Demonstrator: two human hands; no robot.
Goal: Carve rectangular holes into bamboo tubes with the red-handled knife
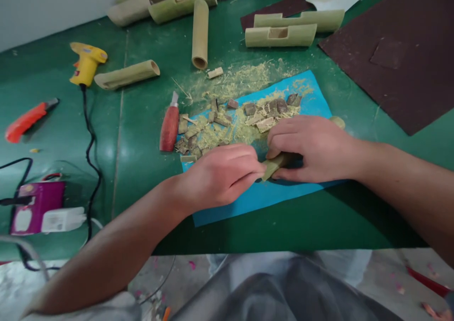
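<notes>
My right hand (308,146) is wrapped over a green bamboo tube (275,164), which lies slantwise above a blue sheet (227,211); the tube's far end shows past the knuckles. At its near end my left hand (227,174) is closed in a fist, fingertips against the rim. Whatever the left fingers grip is hidden. Bamboo chips (266,124) and pale shavings (244,131) are strewn over the sheet just beyond both hands. To the left of them lies a knife with a red wooden handle (169,128).
Several bamboo tubes, some notched (280,36), lie toward the back. A yellow glue gun (87,63), an orange utility knife (30,120) and a purple power strip (40,203) with cords occupy the left. A dark brown sheet (400,84) covers the right of the green table (142,117).
</notes>
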